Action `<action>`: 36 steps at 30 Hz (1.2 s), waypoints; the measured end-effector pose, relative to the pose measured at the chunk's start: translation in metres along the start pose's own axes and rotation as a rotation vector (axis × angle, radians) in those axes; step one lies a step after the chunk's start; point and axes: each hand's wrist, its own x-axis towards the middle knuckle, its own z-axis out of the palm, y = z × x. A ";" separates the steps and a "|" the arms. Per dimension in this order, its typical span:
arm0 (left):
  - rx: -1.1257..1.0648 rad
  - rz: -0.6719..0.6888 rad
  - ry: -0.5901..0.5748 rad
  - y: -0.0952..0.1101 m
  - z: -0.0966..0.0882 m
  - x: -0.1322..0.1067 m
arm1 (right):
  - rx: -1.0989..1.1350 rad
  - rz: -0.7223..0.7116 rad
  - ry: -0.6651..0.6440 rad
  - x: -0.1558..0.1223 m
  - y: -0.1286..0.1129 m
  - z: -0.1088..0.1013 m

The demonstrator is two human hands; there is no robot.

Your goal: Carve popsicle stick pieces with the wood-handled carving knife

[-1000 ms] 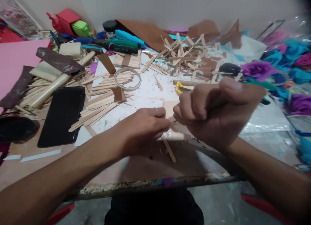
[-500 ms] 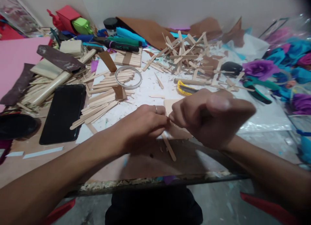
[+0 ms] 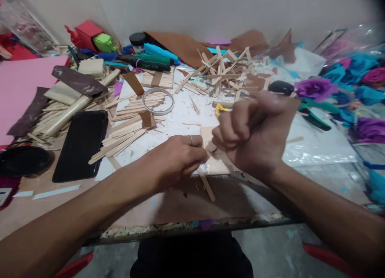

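- Our left hand is lying curled left of the block, our right hand to its right; we cannot tell whether either is gripping anything.
- A stick is lying on the near side; by brushing it, we are risking its falling off the table.

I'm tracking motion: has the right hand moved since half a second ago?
Yes: upward in view; the right hand now hides more of the yellow utility knife.
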 end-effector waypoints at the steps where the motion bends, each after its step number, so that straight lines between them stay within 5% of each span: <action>1: -0.002 0.007 -0.015 -0.001 0.000 0.000 | 0.035 0.034 0.044 0.005 -0.006 -0.004; 5: -0.018 0.012 0.016 -0.004 0.004 -0.003 | 0.062 -0.070 0.217 0.018 -0.026 -0.021; 15: -0.020 -0.007 0.125 -0.007 0.004 -0.005 | 0.077 -0.007 0.082 0.017 -0.011 -0.025; 25: 0.008 0.018 0.171 -0.007 0.006 -0.001 | 0.074 0.012 0.136 0.018 -0.007 -0.022; 31: -0.040 -0.012 0.050 -0.005 0.005 -0.007 | 0.116 0.014 0.157 0.016 -0.008 -0.016; 36: -0.074 -0.054 -0.008 -0.004 0.006 -0.008 | 0.091 0.178 0.226 0.013 -0.016 -0.007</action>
